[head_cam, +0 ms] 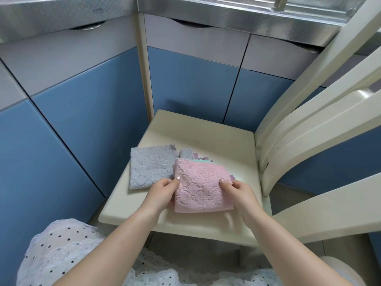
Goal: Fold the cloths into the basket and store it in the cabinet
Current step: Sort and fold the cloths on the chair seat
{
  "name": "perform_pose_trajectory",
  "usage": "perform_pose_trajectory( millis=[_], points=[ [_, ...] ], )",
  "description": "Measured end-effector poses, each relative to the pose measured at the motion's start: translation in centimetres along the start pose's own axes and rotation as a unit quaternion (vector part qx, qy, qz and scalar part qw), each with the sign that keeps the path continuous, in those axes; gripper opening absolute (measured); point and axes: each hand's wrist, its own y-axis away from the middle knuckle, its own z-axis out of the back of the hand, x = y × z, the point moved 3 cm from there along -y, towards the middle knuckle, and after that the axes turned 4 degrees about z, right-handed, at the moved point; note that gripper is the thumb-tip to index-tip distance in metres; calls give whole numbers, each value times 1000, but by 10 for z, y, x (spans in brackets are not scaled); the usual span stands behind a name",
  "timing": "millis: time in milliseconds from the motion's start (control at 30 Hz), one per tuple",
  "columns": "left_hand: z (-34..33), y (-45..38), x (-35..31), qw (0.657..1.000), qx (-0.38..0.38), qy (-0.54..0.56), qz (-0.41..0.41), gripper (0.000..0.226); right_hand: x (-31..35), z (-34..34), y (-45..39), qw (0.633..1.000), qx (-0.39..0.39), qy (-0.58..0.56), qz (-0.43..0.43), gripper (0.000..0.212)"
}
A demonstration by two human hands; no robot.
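A folded pink cloth (201, 185) is held just above the cream chair seat (216, 139). My left hand (162, 193) pinches its left edge, thumb on top. Its right edge is pinched by my right hand (240, 193). Under the pink cloth lie more cloths, with green, purple and grey edges (186, 152) peeking out behind it. A folded grey cloth (151, 166) lies flat on the seat to the left. No basket is in view.
The chair's cream backrest (309, 124) rises at the right. Blue and grey cabinet doors (189, 85) stand shut behind and to the left, under a steel counter edge (237, 15). My polka-dot skirt (61, 250) fills the bottom.
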Motion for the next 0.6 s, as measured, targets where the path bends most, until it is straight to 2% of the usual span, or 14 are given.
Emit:
perform_pose_trajectory(
  millis=[100,167,200,300,367,433,533,600],
  points=[
    [-6,6,-10,999,7,40,-23,17,8,-2,2,996,21,-89,10,25],
    [-9,10,-15,997,-2,45,-63,8,13,-2,5,992,28,-121,34,11],
    [-8,12,-17,995,-9,44,-90,10,16,-1,6,989,31,-139,50,10],
    [-6,18,-17,986,33,65,-151,57,22,2,11,983,48,-155,86,36],
    [-9,22,-15,982,71,81,-158,66,23,0,15,987,78,-113,89,57],
    [-10,25,-11,979,81,115,-146,59,24,-4,21,987,116,-55,102,63],
    [-13,29,-7,967,111,207,-98,47,26,-10,30,978,180,-37,102,42],
    [-10,33,-7,971,109,193,-93,41,28,-13,34,977,185,-38,94,31]
  ],
)
